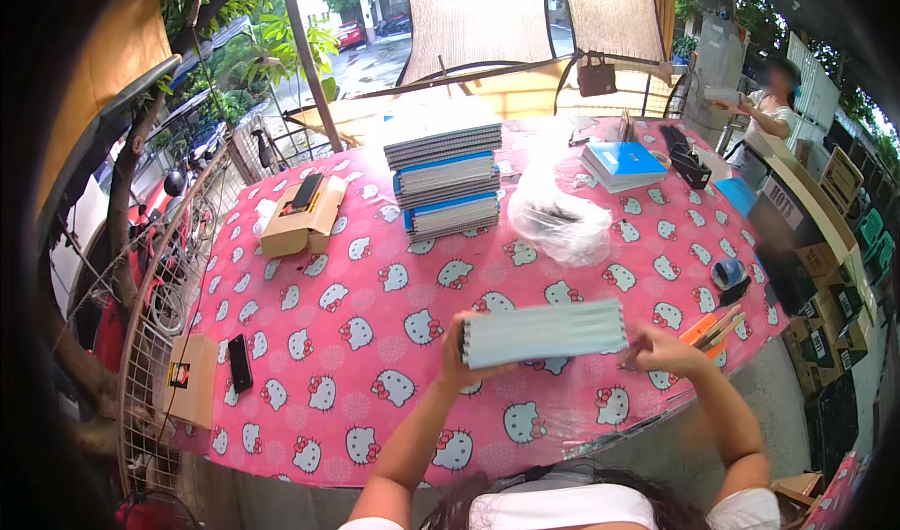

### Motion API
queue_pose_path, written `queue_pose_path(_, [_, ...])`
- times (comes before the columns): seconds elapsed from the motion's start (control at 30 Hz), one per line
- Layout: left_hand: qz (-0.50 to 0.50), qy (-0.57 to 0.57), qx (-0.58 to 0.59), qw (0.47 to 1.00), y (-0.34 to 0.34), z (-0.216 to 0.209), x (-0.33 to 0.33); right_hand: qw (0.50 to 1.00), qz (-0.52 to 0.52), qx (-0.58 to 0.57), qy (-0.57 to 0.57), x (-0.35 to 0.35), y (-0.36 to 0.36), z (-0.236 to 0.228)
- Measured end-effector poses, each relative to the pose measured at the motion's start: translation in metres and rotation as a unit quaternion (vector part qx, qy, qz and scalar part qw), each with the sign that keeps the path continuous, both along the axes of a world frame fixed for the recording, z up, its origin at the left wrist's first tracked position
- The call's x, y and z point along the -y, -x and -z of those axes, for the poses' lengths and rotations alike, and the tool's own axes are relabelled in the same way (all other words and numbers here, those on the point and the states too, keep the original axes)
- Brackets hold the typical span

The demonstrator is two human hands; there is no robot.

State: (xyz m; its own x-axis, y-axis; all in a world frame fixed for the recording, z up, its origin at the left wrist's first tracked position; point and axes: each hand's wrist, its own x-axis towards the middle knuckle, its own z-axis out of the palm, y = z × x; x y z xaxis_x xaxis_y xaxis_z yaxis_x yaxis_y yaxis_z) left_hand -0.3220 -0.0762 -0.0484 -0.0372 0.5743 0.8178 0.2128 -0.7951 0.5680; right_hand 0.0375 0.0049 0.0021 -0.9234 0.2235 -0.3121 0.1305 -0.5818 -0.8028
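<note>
A thick block of stacked notebooks (544, 333) with pale page edges and bound corners is held up over the near middle of the table. My left hand (457, 357) is closed around its left end. At its right end, my right hand (659, 352) has its fingers bent and apart, its tips close to the block's edge; whether they touch it I cannot tell. Beyond my hands stands a tall pile of spiral-bound notebooks (450, 169), some with blue covers. To its right lies a crumpled clear plastic bag (560, 221).
A pink cartoon-cat cloth (375, 408) covers the table. On it are an open cardboard box (305, 216), a phone (240, 363), blue-covered booklets (626, 166), a black tray (692, 166), a tape roll (728, 273) and an orange-handled tool (705, 331). Another person (771, 108) stands far right.
</note>
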Motion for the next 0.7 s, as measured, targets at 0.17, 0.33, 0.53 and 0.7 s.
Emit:
queue_pose_path(0.17, [0.045,0.270,0.129,0.953,0.020,0.005,-0.044,0.738,0.350,0.039,-0.576,-0.035,0.060,0.040])
queue_pose_path(0.33, [0.028,0.349,0.122,0.929,0.025,0.021,-0.049,0.830,0.395,-0.076,-0.386,-0.045,0.117,0.047])
queue_pose_path(0.53, [0.029,0.312,0.045,0.949,0.037,0.021,-0.048,0.775,0.475,-0.078,-0.410,-0.033,0.119,0.075])
queue_pose_path(0.7, [-0.011,0.444,-0.047,0.895,0.037,0.084,-0.046,0.828,0.383,0.045,-0.407,-0.029,0.111,0.139])
